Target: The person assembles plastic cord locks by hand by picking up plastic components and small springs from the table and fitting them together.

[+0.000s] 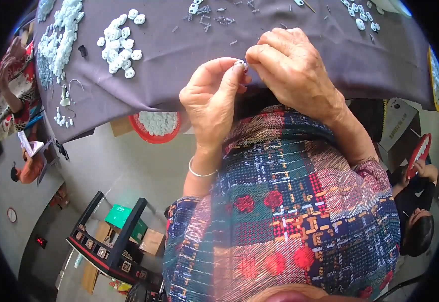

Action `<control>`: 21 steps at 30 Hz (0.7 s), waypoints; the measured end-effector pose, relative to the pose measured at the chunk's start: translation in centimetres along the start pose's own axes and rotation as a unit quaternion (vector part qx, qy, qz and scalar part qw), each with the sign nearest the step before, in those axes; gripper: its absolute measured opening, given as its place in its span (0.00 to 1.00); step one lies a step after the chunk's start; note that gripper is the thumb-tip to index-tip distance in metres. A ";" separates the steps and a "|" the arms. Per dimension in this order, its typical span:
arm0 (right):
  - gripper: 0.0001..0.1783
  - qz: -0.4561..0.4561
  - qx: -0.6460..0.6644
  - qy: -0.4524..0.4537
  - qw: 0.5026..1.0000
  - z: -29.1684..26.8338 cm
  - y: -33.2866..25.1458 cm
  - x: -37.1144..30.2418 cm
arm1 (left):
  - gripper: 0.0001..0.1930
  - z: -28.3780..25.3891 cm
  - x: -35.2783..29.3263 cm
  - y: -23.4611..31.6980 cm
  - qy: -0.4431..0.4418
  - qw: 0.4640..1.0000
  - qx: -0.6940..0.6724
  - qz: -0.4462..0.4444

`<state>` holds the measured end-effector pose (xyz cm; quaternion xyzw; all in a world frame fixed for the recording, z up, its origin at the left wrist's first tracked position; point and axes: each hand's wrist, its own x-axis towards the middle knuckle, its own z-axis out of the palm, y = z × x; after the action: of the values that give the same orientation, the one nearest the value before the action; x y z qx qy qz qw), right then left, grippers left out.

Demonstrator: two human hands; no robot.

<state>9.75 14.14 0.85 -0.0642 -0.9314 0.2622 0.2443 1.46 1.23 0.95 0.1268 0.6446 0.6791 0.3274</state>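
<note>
hands together over the near edge of the grey cloth-covered table (189,85). left hand (212,100) and right hand (292,75) pinch, fingertip to fingertip, a tiny pale metal-looking part (240,63); its exact shape is too small to tell, possibly a screw with a fitting. it looks light, stiff and easy to drop, best gripped at its ends with thumb and forefinger. beyond the left hand lies a heap of small white plastic pieces (121,43); just ahead of both, scattered short grey screws (212,19). below the left hand, a red basket of white pieces (154,126).
</note>
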 end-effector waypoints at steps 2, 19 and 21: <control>0.07 0.000 0.003 -0.003 1.000 0.1 0.1 0.0 | 0.05 0.0 0.0 0.0 -0.006 1.000 -0.001 -0.008; 0.07 0.000 0.066 0.027 0.997 0.1 0.9 1.0 | 0.06 0.1 0.8 -0.5 0.007 0.992 -0.117 -0.052; 0.07 -0.007 0.059 0.031 0.998 0.0 1.1 1.1 | 0.06 0.1 1.0 -0.5 0.012 0.992 -0.119 -0.046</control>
<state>8.75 15.35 0.72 -0.0512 -0.9066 0.3132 0.2780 0.86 1.88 0.22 0.0490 0.5686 0.7364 0.3633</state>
